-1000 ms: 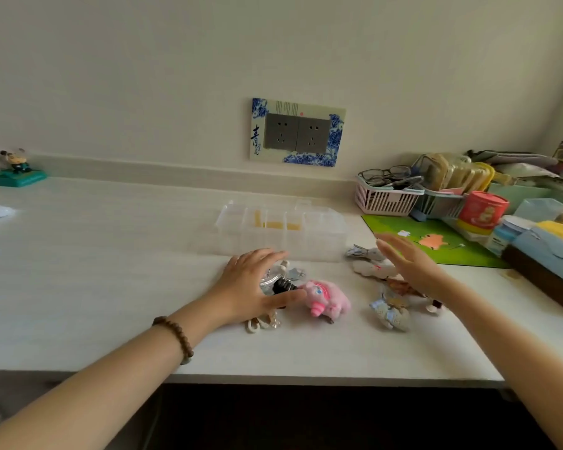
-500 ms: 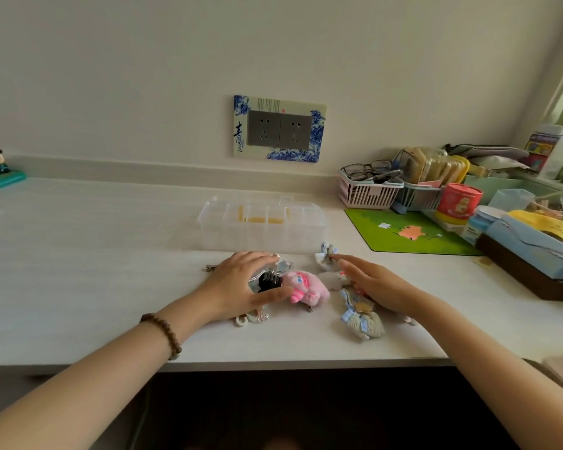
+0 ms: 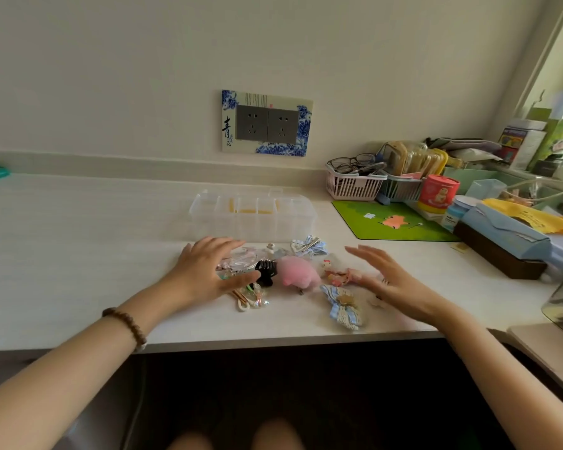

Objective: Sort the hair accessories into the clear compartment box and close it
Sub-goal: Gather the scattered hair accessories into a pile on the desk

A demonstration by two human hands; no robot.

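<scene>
My left hand [image 3: 205, 274] lies flat, fingers spread and gripping nothing, over the clear clips, hiding most of them. My right hand [image 3: 392, 280] hovers open and empty, covering small pieces I can't identify. The pink plush clip [image 3: 298, 271] sits between them. The clear compartment box [image 3: 252, 216] stands behind on the worktop [image 3: 79, 254], its lid state unclear.

Between the open left hand [image 3: 205, 274] and right hand [image 3: 393, 284], a pink plush clip [image 3: 298, 272] and black claw clip [image 3: 267, 271] block the way; the countertop [image 3: 88, 254] left of the left hand lies bare.

Left hand [image 3: 205, 271] and right hand [image 3: 390, 280] reach forward, palms down, fingers spread.
</scene>
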